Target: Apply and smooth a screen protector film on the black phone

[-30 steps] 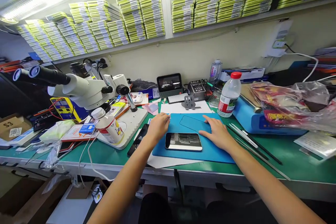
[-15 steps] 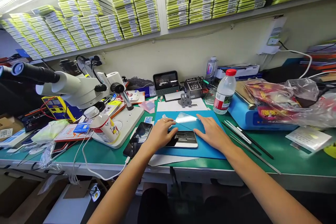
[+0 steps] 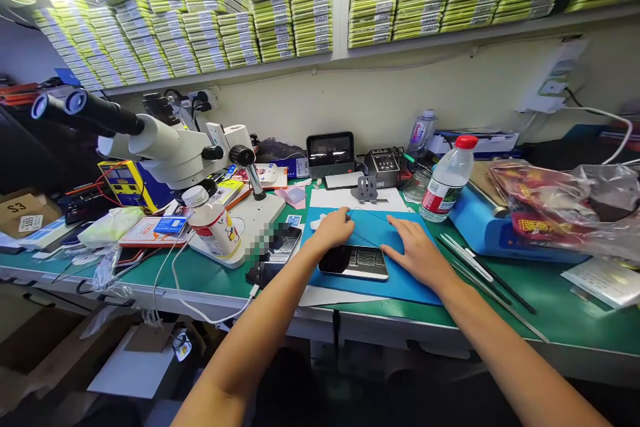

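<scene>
A smartphone (image 3: 353,262) with a glossy dark face lies on the blue mat (image 3: 325,285), its screen reflecting the shelf above. Just beyond it, a clear film (image 3: 367,230) shows mostly as thin dark edge lines between my hands. My left hand (image 3: 334,230) is closed at the film's left side, fingertips pinched together at its far corner. On the other side, my right hand (image 3: 415,253) has its thumb and fingers apart, close to the film's right edge and the phone's right end. A crumpled white piece (image 3: 316,221) sits left of my left hand.
A second dark phone (image 3: 285,243) with a white cable lies left. Beyond it stand a bottle (image 3: 213,223) and a microscope (image 3: 175,150). At right are tweezers and thin tools (image 3: 485,273), a red-capped bottle (image 3: 449,180) and a blue device (image 3: 480,230). A grey stand (image 3: 367,188) is behind.
My left hand has moved away from the phone toward the film's far corner and its fingers have closed. More of the phone shows. The white glare on the film is gone; my view has shifted.
</scene>
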The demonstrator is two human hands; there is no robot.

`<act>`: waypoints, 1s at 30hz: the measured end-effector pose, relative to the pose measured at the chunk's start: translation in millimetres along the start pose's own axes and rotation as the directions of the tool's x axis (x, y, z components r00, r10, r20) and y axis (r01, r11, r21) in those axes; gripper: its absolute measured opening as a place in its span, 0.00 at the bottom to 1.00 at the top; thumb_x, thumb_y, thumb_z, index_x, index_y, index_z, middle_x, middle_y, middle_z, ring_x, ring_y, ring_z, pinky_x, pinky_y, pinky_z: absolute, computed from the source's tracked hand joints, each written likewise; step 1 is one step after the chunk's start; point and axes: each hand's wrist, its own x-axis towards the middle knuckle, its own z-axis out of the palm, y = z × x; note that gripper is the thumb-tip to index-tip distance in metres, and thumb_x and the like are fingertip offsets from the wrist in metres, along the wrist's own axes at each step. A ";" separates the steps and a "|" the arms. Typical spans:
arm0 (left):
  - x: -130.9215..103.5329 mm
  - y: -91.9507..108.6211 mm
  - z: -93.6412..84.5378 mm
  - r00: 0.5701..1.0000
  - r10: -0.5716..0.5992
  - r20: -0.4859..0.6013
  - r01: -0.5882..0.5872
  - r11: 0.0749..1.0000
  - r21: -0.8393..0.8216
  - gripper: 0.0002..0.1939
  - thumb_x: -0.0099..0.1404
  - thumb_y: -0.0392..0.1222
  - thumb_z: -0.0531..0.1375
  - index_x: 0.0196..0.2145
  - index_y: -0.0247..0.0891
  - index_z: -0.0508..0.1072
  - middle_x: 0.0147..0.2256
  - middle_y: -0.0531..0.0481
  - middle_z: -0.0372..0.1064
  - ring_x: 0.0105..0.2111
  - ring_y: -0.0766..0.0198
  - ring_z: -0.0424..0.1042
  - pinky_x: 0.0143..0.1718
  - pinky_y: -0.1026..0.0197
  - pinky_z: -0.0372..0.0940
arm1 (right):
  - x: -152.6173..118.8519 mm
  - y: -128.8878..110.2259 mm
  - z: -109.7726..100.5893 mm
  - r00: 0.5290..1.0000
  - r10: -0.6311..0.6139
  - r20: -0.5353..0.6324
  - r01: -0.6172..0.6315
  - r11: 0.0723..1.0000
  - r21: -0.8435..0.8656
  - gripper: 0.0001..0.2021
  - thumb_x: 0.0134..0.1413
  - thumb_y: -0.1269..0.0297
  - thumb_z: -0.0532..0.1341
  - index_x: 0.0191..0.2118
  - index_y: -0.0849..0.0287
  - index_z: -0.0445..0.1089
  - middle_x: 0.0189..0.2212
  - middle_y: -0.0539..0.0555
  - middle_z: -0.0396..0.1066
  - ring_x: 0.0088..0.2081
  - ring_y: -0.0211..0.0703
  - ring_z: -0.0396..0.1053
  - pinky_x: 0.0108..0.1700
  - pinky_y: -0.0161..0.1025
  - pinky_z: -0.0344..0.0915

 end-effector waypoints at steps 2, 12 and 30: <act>-0.8 2.5 -1.7 1.000 0.000 -0.011 -0.002 0.993 -0.120 0.24 0.64 0.33 0.57 0.58 0.33 0.70 0.54 0.36 0.74 0.53 0.48 0.74 0.56 0.50 0.65 | -0.5 0.6 0.5 1.000 0.023 0.012 -0.024 1.000 0.009 0.31 0.64 0.46 0.54 0.66 0.60 0.60 0.57 0.68 0.70 0.59 0.66 0.67 0.59 0.64 0.66; -20.9 32.0 9.0 0.971 0.219 -0.095 -0.231 0.765 -0.602 0.29 0.62 0.42 0.66 0.60 0.34 0.69 0.54 0.37 0.74 0.56 0.50 0.71 0.57 0.49 0.67 | -1.4 -4.8 -8.9 0.995 0.101 -0.013 -0.095 0.965 0.243 0.37 0.59 0.38 0.59 0.66 0.56 0.61 0.56 0.66 0.70 0.57 0.63 0.71 0.59 0.62 0.68; -50.0 50.9 42.7 0.907 0.412 -0.084 -0.418 0.860 -0.292 0.28 0.76 0.51 0.48 0.67 0.35 0.61 0.69 0.39 0.56 0.69 0.51 0.54 0.70 0.46 0.50 | -3.3 -8.4 -20.1 0.985 -0.122 -0.126 0.163 0.898 0.409 0.38 0.58 0.41 0.62 0.70 0.50 0.57 0.57 0.62 0.71 0.53 0.58 0.73 0.55 0.55 0.72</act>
